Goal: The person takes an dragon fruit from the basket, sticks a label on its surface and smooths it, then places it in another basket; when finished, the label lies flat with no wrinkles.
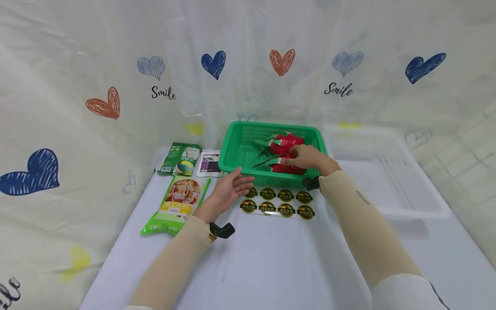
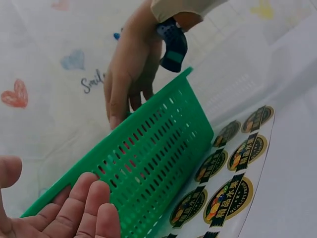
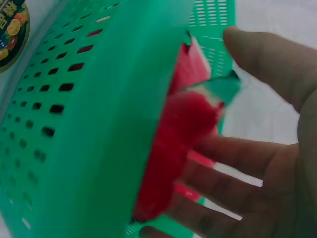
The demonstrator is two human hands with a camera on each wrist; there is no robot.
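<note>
Two red dragon fruits with green scales lie in a green plastic basket point(image 1: 227, 148): a front one point(image 1: 288, 168) and a back one point(image 1: 284, 144). My right hand point(image 1: 310, 157) reaches over the basket's front right. In the right wrist view its fingers point(image 3: 233, 183) lie against the far side of a dragon fruit point(image 3: 171, 153), while the thumb stands apart from it. My left hand point(image 1: 228, 189) is beside the basket's front left corner, palm turned up and fingers extended, holding nothing. In the left wrist view those fingers point(image 2: 94, 206) are close to the basket wall; contact is unclear.
A sheet of round black-and-gold stickers point(image 1: 277, 202) lies before the basket. Left of it are a green-and-yellow food bag point(image 1: 182, 202), a green packet point(image 1: 180, 159) and a white-and-purple packet point(image 1: 210, 164). A white tray point(image 1: 403, 185) stands on the right. A heart-printed curtain point(image 1: 248, 77) hangs behind.
</note>
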